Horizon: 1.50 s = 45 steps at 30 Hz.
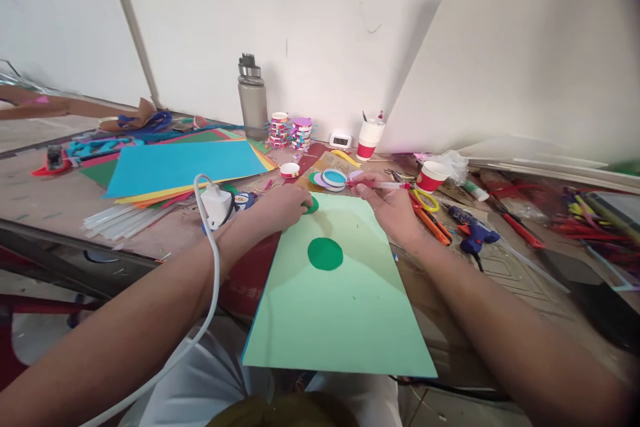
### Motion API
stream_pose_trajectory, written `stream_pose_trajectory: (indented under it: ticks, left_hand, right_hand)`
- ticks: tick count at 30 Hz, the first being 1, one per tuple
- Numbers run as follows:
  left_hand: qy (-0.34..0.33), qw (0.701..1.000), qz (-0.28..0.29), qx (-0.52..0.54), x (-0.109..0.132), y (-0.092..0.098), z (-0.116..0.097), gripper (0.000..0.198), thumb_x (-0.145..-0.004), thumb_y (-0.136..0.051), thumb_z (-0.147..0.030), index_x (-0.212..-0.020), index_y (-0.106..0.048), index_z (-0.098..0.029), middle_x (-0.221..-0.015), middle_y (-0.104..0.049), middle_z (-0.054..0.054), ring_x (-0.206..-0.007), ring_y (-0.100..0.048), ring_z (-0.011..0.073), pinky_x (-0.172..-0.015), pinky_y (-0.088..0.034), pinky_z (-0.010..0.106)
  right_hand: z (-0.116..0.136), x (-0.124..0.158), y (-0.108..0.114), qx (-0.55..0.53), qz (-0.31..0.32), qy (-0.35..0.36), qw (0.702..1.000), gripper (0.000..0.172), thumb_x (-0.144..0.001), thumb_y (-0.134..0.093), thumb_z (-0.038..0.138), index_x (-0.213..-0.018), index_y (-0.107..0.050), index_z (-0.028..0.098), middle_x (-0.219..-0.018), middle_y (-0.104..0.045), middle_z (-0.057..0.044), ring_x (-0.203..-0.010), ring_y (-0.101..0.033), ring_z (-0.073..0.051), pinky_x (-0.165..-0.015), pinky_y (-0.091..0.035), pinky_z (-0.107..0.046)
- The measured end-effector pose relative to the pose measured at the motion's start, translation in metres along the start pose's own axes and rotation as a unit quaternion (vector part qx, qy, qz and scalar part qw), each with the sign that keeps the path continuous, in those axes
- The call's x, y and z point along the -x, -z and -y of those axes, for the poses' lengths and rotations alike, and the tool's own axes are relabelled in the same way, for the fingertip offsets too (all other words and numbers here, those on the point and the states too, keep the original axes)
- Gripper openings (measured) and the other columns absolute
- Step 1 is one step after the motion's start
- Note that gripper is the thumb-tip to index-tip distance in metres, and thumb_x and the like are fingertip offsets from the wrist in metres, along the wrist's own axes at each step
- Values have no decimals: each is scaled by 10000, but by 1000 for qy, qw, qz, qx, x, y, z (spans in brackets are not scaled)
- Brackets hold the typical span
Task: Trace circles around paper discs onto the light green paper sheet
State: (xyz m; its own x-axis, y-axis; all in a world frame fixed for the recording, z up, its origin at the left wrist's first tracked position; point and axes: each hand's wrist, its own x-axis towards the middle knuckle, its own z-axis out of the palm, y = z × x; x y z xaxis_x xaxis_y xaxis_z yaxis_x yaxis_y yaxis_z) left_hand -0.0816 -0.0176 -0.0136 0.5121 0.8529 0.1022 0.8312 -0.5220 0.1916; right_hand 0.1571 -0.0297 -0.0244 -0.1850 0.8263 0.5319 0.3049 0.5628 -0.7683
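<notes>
A light green paper sheet [345,300] lies in front of me with a dark green paper circle [325,254] on it. My left hand [283,205] rests at the sheet's far left corner, fingers closed over a second dark green circle [313,205] that mostly hides under them. My right hand [387,203] is at the sheet's far right corner, pinching a thin pink-tipped stick [377,185] that points left toward a small pile of cut paper circles [333,179].
Stacked coloured paper [185,167] lies at left, with a white charger and cable [216,207] near my left wrist. A water bottle [251,99], paper cups [370,138], red cup [431,177], scissors [425,199], blue glue gun [475,232] and a leaning white board [525,60] crowd the back and right.
</notes>
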Motion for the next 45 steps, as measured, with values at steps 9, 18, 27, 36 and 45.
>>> stream_pose_trajectory:
  ticks: [9,18,27,36,45]
  left_hand:
    - [59,996,-62,40,6,5,3,327,-872,-454,-206,-1000,-752,-169,-1022,-753,56,-923,-663,203,-846,-500,287]
    - [-13,997,-72,29,7,1,-10,323,-932,-475,-310,-1080,-727,-173,-1110,-731,66,-1049,-638,222,-978,-468,349]
    - [-160,982,43,90,41,6,-44,246,-916,-590,-384,-976,-761,-217,-1044,-707,57,-977,-660,167,-906,-501,267]
    - [1,999,23,-47,15,5,-18,419,-936,-466,-474,-1196,-652,-203,-1284,-660,96,-1190,-602,280,-1046,-425,417]
    - [-156,986,65,-7,25,-7,-45,434,-1025,-350,-376,-1310,-612,-178,-1427,-572,85,-1340,-510,192,-1115,-371,313]
  right_hand:
    - [13,-2,14,83,7,1,997,195,-900,-547,295,-992,-684,191,-946,-720,-50,-855,-642,-196,-753,-478,-312]
    - [18,-8,22,82,-38,21,996,163,-877,-550,257,-935,-685,186,-874,-694,-34,-749,-602,-163,-695,-460,-293]
    - [21,-11,27,81,-58,20,995,168,-886,-553,272,-946,-681,182,-886,-702,-37,-785,-623,-165,-703,-464,-282]
    - [20,-7,19,118,-13,13,993,167,-895,-548,261,-958,-686,190,-807,-703,-19,-675,-575,-152,-624,-408,-274]
    - [17,-8,17,111,4,13,994,182,-904,-534,252,-977,-688,188,-843,-721,-38,-727,-610,-163,-668,-440,-276]
